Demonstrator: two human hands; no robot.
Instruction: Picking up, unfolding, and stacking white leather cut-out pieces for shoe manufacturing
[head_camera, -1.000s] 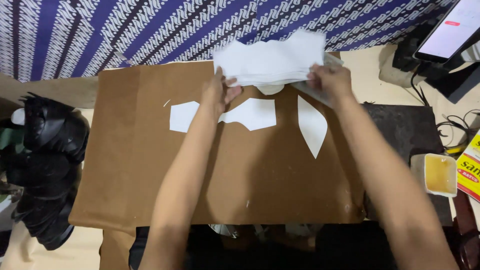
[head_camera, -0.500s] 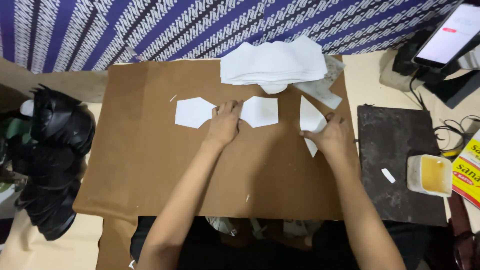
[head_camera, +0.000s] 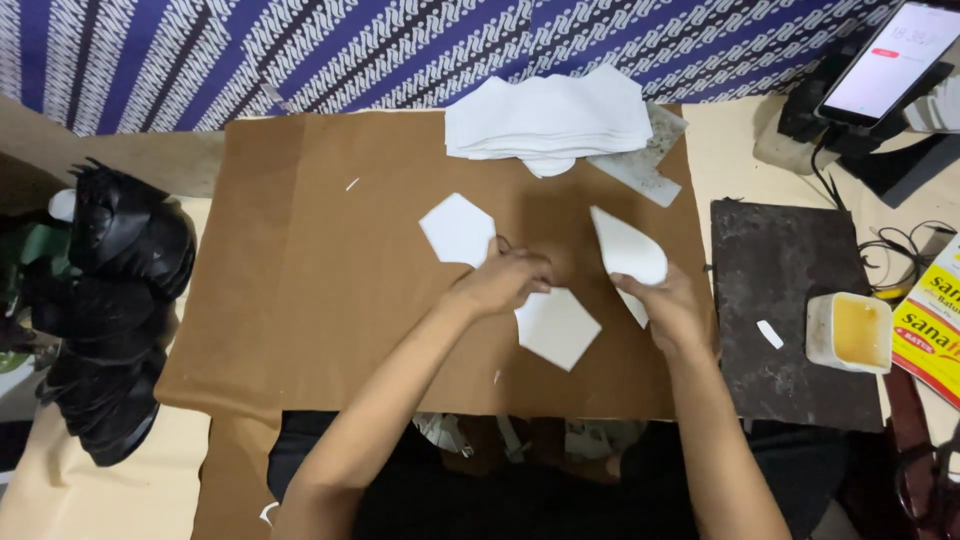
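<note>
Nearest, on the brown cardboard sheet (head_camera: 300, 300), the left hand (head_camera: 505, 283) rests fingers-down on the upper edge of a white hexagonal cut-out (head_camera: 556, 327), pressing rather than pinching. The right hand (head_camera: 668, 305) pinches a pointed white piece (head_camera: 628, 252), lifted at its tip. Beyond lies a second hexagonal cut-out (head_camera: 457, 229); farthest, a stack of white pieces (head_camera: 548, 118).

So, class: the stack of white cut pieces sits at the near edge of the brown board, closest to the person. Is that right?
Not quite. The head view shows the stack of white cut pieces at the far edge of the brown board, away from the person, beside the patterned blue cloth.
</note>
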